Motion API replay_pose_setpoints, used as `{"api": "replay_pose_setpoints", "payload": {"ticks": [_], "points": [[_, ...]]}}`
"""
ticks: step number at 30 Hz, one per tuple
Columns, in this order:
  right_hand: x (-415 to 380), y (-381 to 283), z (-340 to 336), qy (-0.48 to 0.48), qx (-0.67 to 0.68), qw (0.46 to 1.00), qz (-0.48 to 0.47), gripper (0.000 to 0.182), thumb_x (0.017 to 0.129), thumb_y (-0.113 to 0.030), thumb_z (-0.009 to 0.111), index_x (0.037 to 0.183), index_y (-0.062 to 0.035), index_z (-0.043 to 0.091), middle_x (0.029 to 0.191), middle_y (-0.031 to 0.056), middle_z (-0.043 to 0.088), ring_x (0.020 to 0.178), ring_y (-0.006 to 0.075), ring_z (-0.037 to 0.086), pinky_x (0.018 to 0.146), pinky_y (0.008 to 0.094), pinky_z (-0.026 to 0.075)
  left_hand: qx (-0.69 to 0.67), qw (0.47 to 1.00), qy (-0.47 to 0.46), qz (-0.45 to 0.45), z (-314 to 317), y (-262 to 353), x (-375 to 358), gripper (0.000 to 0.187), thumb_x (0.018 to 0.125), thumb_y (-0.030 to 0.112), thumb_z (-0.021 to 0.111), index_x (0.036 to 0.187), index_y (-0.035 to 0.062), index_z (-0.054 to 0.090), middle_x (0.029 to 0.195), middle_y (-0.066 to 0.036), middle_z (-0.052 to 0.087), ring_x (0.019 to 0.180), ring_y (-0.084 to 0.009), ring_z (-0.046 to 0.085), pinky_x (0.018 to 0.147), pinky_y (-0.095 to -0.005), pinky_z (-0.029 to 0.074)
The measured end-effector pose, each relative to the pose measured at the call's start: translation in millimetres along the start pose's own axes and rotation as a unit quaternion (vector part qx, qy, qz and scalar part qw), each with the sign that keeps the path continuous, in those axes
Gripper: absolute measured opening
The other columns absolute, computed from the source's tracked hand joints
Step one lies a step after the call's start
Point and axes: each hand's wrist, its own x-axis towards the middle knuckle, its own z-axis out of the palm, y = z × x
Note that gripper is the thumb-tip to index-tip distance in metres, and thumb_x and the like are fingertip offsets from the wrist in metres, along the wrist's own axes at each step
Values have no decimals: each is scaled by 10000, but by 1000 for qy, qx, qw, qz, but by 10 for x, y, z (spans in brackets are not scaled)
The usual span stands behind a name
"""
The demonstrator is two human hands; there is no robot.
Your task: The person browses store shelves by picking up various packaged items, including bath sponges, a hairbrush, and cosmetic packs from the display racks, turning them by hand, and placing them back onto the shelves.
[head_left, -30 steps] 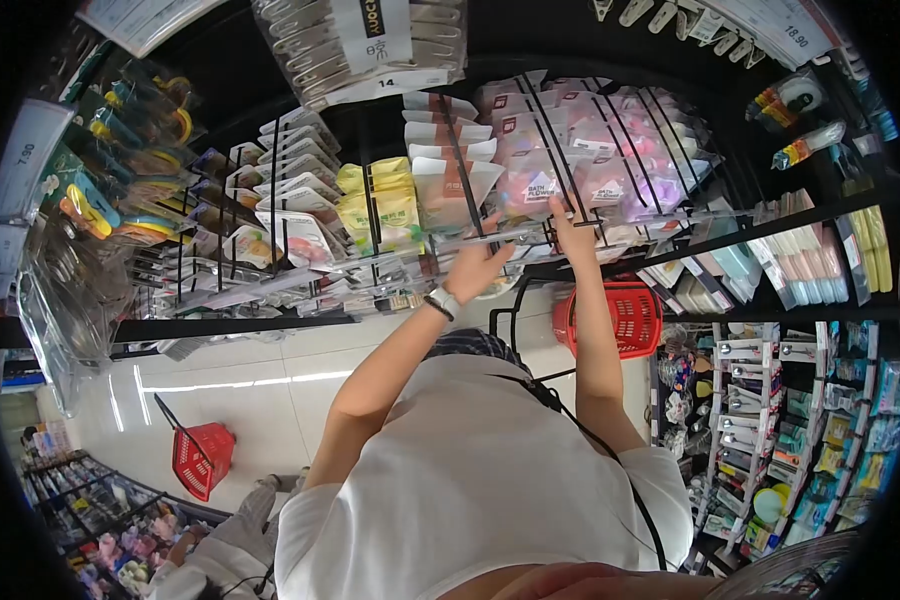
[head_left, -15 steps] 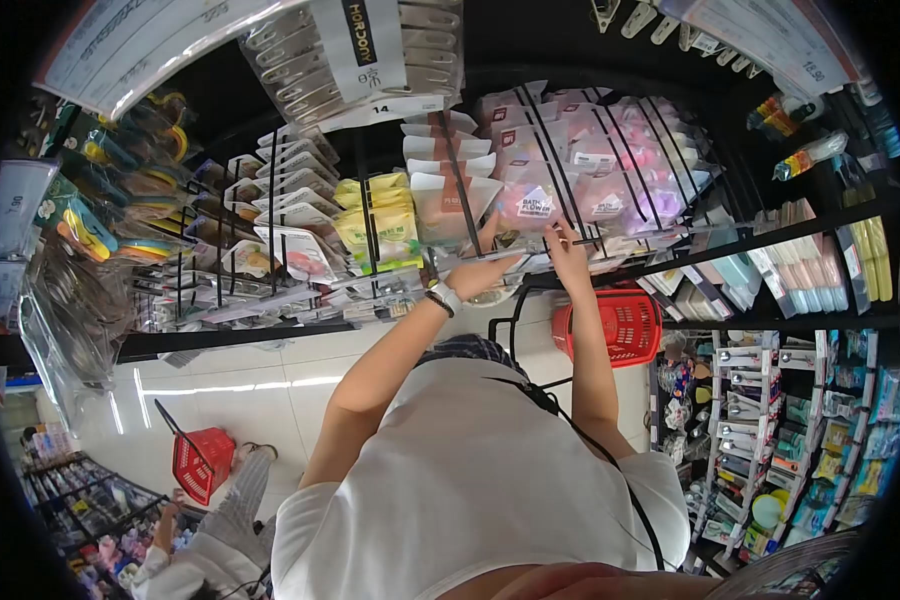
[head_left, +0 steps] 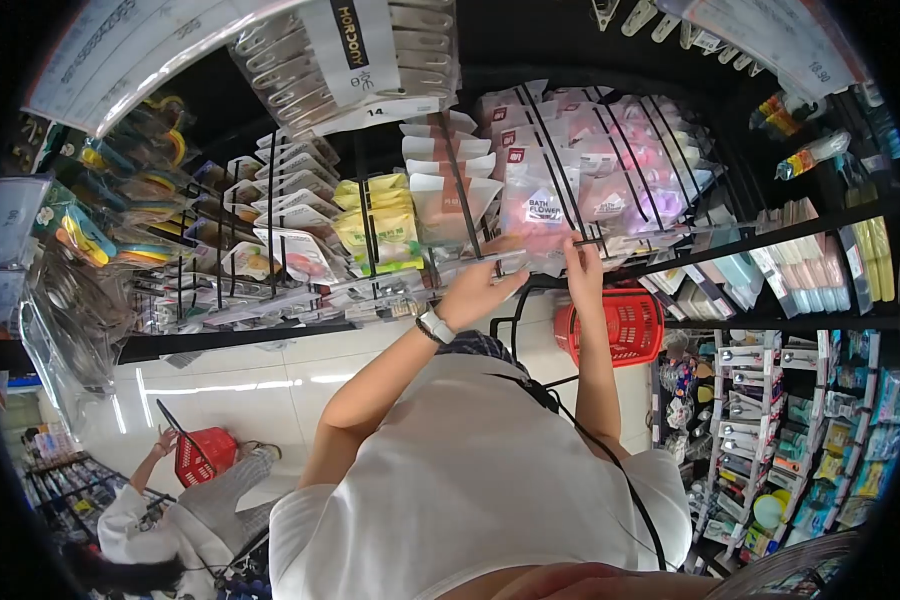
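A clear bag with a pink bath flower (head_left: 541, 207) hangs at the front of its hook, its printed label facing me. My left hand (head_left: 478, 292), with a pale watch on the wrist, grips the bag's lower left part; its fingertips are partly hidden. At the bag's lower right edge, my right hand (head_left: 582, 268) pinches the plastic close to the hook's end. Right beside it hangs another bath flower bag (head_left: 610, 203), with more pink and purple ones behind.
Yellow packets (head_left: 378, 225) and white-and-brown packs (head_left: 452, 195) hang to the left. A shelf edge (head_left: 750, 243) with clear price strips runs below. Red baskets stand on the floor, one at right (head_left: 620, 328), another near a person (head_left: 195, 540) at lower left.
My left hand has shifted down a little, and its wrist has turned to show the watch. The front bag's label now sits straighter and farther right. The other person now reaches to the basket handle.
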Motion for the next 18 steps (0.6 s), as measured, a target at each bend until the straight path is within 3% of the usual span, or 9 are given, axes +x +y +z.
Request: {"api": "replay_pose_setpoints", "payload": {"ticks": [1,3,6,12,18], "points": [[-30,8,-9,-6,6,1000,2,221,873,-193,575,988,-5,586,847,-5,498,708,75,437,617,225,371,1,999,19,36,29,57,-27,569,825,388,601,1226,9,463,1141,-161,551,927,-187,582,687,-324,462],[-95,22,-28,-17,19,1000,5,240,871,-187,578,1021,0,581,877,7,500,720,70,436,614,220,368,36,999,16,-12,114,-56,-89,553,826,353,611,1245,33,445,1204,-175,500,1001,-211,549,677,-311,470],[-248,-94,-5,2,79,996,32,296,858,-177,595,1098,-7,565,886,11,498,718,66,431,607,202,361,1,1000,5,4,145,183,-204,559,825,318,621,1275,63,410,1314,-197,377,1105,-252,489,666,-293,481],[-437,17,-94,-11,21,999,32,393,847,-177,612,1198,-25,522,917,13,487,696,64,432,593,190,362,67,996,-23,55,235,284,-389,601,817,292,635,1313,92,361,1441,-222,116,1205,-314,411,613,-290,489],[-649,-145,-141,-11,15,999,37,404,843,-174,614,1210,-34,518,912,14,468,661,59,422,559,192,358,1,997,-80,0,284,437,-579,622,813,301,635,1334,131,339,1458,-235,-9,1299,-361,269,684,-299,507]]}}
